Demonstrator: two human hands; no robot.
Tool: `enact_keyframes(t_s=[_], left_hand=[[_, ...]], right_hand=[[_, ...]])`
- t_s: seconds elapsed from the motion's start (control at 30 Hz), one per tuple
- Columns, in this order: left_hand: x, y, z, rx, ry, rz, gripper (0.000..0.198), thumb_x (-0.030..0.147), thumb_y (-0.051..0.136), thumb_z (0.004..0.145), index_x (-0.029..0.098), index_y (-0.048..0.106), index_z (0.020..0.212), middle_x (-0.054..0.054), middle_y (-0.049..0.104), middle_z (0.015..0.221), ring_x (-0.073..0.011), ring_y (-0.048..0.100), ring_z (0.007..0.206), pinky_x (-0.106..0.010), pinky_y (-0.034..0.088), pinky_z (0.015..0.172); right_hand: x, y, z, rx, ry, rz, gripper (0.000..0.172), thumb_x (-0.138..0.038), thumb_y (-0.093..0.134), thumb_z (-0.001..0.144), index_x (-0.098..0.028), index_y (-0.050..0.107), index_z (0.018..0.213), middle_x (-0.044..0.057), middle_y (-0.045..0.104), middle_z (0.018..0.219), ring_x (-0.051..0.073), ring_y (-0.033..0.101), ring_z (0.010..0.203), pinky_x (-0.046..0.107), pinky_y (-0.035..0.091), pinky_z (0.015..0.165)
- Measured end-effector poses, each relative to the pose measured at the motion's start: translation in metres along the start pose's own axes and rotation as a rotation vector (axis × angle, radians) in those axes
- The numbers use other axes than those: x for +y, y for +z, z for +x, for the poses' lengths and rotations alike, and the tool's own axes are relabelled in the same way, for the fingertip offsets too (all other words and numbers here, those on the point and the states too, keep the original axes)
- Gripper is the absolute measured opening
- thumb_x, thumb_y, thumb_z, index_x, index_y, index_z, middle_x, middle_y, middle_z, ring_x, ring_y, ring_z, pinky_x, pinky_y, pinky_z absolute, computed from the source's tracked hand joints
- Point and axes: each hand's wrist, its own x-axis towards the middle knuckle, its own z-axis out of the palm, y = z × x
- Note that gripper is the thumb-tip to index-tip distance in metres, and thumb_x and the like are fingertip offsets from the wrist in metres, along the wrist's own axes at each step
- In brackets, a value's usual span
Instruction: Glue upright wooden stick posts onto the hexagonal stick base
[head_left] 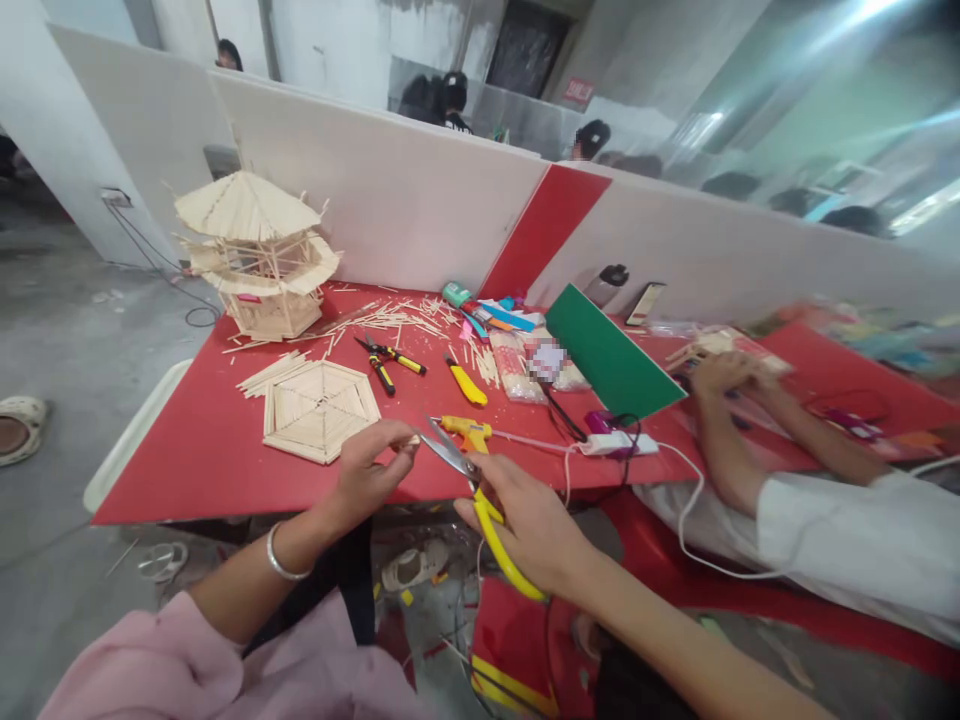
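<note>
My right hand (529, 515) is wrapped round a pair of scissors (495, 550) with yellow handles, its blades parted and pointing up-left. My left hand (375, 468) is closed in a pinch on a small pale wooden stick (414, 440), whose end is at the blade tips. Most of that stick is hidden by the fingers. Just beyond the scissors lies a yellow glue gun (465, 430). Left of my hands, a flat hexagonal stick panel (322, 410) rests on the red table (187, 470). Behind it stands a tiered pavilion model (255, 270) made of sticks.
Loose sticks (394, 318) are scattered at the back. Pliers (390, 362) and a yellow utility knife (466, 382) lie mid-table. A green board (611, 350) leans beside a white power strip (619, 443) with trailing cords. At right, a co-worker's hands (724, 370) handle stick pieces.
</note>
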Motion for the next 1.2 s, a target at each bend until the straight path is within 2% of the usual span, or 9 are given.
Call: enact_keyframes(t_s=[0.2, 0.43, 0.7, 0.9, 1.07, 1.2], left_hand=[[0.022, 0.016, -0.026, 0.067, 0.067, 0.057, 0.009, 0.017, 0.061, 0.075, 0.022, 0.068, 0.071, -0.005, 0.073, 0.077, -0.0182, 0.066, 0.071, -0.03, 0.052, 0.07], [0.042, 0.026, -0.03, 0.038, 0.127, 0.166, 0.016, 0.018, 0.061, 0.076, 0.023, 0.062, 0.061, -0.005, 0.072, 0.072, -0.019, 0.067, 0.072, -0.031, 0.053, 0.071], [0.046, 0.026, -0.036, 0.049, 0.166, 0.201, 0.014, 0.017, 0.061, 0.079, 0.023, 0.062, 0.066, -0.004, 0.072, 0.074, -0.0182, 0.067, 0.073, -0.03, 0.052, 0.072], [0.047, 0.015, -0.04, 0.047, 0.086, 0.219, 0.014, 0.02, 0.063, 0.078, 0.023, 0.062, 0.064, -0.004, 0.071, 0.073, -0.0189, 0.066, 0.073, -0.03, 0.053, 0.072], [0.046, 0.01, -0.041, 0.081, 0.033, 0.181, 0.014, 0.022, 0.065, 0.077, 0.023, 0.064, 0.063, -0.004, 0.071, 0.072, -0.0187, 0.066, 0.073, -0.03, 0.053, 0.072], [0.047, 0.011, -0.041, 0.077, -0.023, 0.101, 0.015, 0.024, 0.066, 0.079, 0.021, 0.065, 0.065, -0.002, 0.065, 0.063, -0.0155, 0.06, 0.063, -0.027, 0.05, 0.065]], right_hand=[[0.007, 0.008, -0.018, -0.002, -0.1, 0.004, 0.044, -0.05, 0.051, 0.094, -0.021, 0.054, 0.126, 0.011, 0.066, 0.106, 0.025, 0.065, 0.094, 0.036, 0.05, 0.08], [0.01, 0.004, -0.032, 0.054, -0.123, 0.052, 0.038, -0.049, 0.053, 0.094, -0.022, 0.059, 0.12, 0.008, 0.068, 0.096, 0.022, 0.066, 0.083, 0.032, 0.048, 0.071], [0.009, 0.003, -0.037, 0.074, -0.109, -0.004, 0.045, -0.055, 0.05, 0.094, -0.022, 0.056, 0.123, 0.01, 0.068, 0.105, 0.025, 0.067, 0.093, 0.034, 0.049, 0.075], [0.001, 0.007, -0.032, 0.034, -0.117, -0.018, 0.042, -0.052, 0.05, 0.094, -0.02, 0.058, 0.121, 0.01, 0.069, 0.1, 0.025, 0.068, 0.088, 0.033, 0.048, 0.074], [-0.002, 0.01, -0.025, 0.053, -0.141, -0.067, 0.042, -0.052, 0.051, 0.094, -0.02, 0.058, 0.121, 0.011, 0.07, 0.098, 0.024, 0.069, 0.085, 0.031, 0.047, 0.07], [-0.001, 0.012, -0.023, 0.065, -0.158, -0.057, 0.039, -0.05, 0.05, 0.095, -0.02, 0.06, 0.117, 0.01, 0.073, 0.093, 0.024, 0.07, 0.082, 0.03, 0.046, 0.067]])
